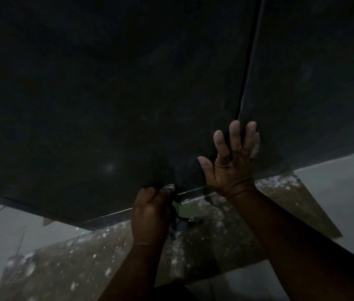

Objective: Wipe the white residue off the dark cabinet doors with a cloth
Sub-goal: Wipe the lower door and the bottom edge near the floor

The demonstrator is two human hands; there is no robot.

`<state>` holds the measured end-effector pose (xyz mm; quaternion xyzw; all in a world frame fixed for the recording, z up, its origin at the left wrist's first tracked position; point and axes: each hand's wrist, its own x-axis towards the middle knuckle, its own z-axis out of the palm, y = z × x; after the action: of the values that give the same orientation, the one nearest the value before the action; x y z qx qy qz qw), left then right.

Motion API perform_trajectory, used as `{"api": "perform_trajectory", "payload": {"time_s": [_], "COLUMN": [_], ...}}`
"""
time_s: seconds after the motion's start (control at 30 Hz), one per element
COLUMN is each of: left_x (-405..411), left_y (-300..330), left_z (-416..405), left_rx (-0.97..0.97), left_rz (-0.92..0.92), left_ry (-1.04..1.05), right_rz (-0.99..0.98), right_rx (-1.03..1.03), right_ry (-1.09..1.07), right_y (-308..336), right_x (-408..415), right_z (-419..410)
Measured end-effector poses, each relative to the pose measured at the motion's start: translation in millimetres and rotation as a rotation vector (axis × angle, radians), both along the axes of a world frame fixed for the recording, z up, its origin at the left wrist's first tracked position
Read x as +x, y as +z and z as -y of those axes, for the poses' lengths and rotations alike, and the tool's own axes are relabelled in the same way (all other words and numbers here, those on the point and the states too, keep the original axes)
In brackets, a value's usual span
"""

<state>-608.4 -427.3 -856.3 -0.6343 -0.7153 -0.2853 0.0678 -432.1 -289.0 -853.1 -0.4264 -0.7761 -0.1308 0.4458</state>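
Two dark cabinet doors fill the view: a left door [106, 94] and a right door [312, 83], split by a narrow vertical gap [247, 61]. Faint white smears show on both. My left hand [151, 216] grips a bunched cloth [177, 227] at the bottom edge of the left door; part of the cloth hangs below the hand. My right hand [232, 157] presses flat with spread fingers on the lower doors, across the gap.
Brown cardboard [84, 257] spattered with white specks lies on the floor under the doors. Pale floor tiles [345, 203] show at the right and at the lower left. The scene is dim.
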Motion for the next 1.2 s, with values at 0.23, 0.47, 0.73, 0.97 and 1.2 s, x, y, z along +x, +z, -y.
{"api": "perform_trajectory", "payload": {"time_s": [0.23,0.47,0.73,0.97,1.2], "left_x": [17.4,22.6,31.2,50.9,35.0], "left_y": [41.4,38.0,21.8,47.2,20.5], "left_z": [-15.1,-16.5,-17.6,-38.6,-16.8], "left_rx": [0.304,0.325,0.222,0.342,0.126], "left_rz": [0.07,0.04,0.04,0.075,0.077], "left_ry": [0.021,-0.03,-0.059,-0.071,-0.008], "right_rz": [0.102,-0.088,-0.183,-0.193,-0.199], "right_rx": [0.077,0.037,-0.108,-0.165,-0.197], "right_ry": [0.039,0.067,0.04,0.039,-0.001], "right_y": [-2.9,-4.3,2.6,7.0,4.6], "right_x": [22.2,38.3,42.5,43.7,44.3], "right_z": [-8.5,-2.4,15.3,17.5,18.4]}}
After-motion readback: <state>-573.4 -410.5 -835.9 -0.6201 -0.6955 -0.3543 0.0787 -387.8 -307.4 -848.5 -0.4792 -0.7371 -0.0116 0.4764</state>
